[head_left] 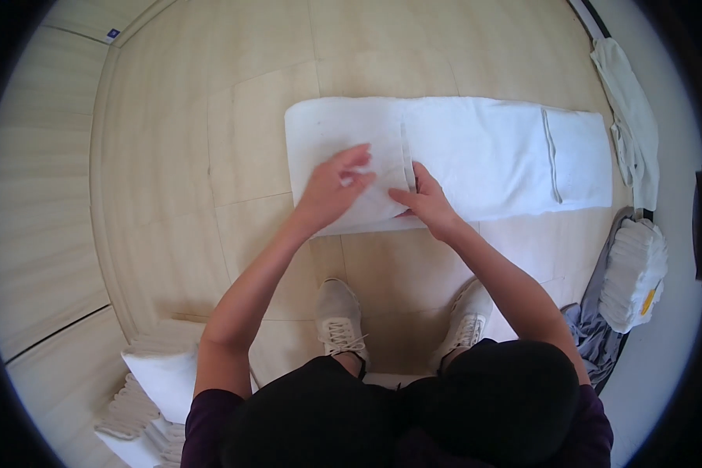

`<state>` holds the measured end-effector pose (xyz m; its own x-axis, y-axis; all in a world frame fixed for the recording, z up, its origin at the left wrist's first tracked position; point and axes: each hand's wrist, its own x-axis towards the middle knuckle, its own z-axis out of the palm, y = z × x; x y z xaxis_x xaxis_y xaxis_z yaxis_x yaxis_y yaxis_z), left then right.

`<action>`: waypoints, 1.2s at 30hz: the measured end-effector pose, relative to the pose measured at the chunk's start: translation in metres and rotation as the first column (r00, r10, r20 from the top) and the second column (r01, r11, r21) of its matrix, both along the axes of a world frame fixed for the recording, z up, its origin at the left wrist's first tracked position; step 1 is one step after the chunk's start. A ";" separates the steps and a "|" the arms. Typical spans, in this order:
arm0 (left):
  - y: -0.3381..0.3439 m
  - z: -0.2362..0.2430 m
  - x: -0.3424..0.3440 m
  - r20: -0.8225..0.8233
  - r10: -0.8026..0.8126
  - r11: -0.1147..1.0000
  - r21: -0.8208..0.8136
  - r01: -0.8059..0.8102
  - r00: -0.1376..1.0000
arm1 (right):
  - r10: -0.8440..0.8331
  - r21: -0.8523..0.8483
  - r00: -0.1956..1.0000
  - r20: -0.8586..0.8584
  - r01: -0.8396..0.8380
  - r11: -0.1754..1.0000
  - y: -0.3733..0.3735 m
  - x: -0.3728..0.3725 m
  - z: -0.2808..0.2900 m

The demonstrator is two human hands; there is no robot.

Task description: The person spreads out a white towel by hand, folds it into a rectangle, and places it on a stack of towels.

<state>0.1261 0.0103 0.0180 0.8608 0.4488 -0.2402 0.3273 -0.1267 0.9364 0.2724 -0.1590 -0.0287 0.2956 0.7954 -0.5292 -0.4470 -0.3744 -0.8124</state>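
Note:
A long white towel (476, 156) lies spread across the floor in front of me, folded over at both ends. My right hand (429, 201) grips the edge of the left fold, its thumb on top and its fingers tucked into the layers. Just over that folded left part is my left hand (334, 191), slightly blurred, with thumb and fingers apart and nothing between them. Whether its palm touches the cloth I cannot tell. Near the towel's right end, the other folded flap (581, 160) shows a loose, wavy edge.
Stacks of folded white towels (164, 374) stand at the lower left. Along the right wall are a draped white cloth (632, 117), a white bundle with a yellow mark (636, 273) and grey fabric (593, 331). My shoes (339, 316) are just below the towel on the tiled floor (249, 140).

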 end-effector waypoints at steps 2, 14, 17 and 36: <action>0.015 -0.007 -0.008 0.104 0.117 0.930 0.338 -0.146 0.988 | -0.049 -0.009 0.997 0.053 0.049 0.999 0.002 -0.004 -0.009; 0.048 -0.079 0.013 -0.219 0.075 0.369 0.912 0.177 0.973 | -0.020 0.011 0.515 0.857 0.021 1.000 -0.011 0.003 0.017; 0.055 -0.083 0.007 -0.265 0.065 0.415 0.884 0.215 0.962 | 0.006 -0.005 0.004 1.000 -0.290 0.957 0.026 0.013 0.010; 0.073 0.026 -0.066 -0.223 0.466 0.508 -0.725 -0.465 0.856 | 0.132 -0.025 0.273 0.953 -0.363 0.932 0.022 0.001 0.013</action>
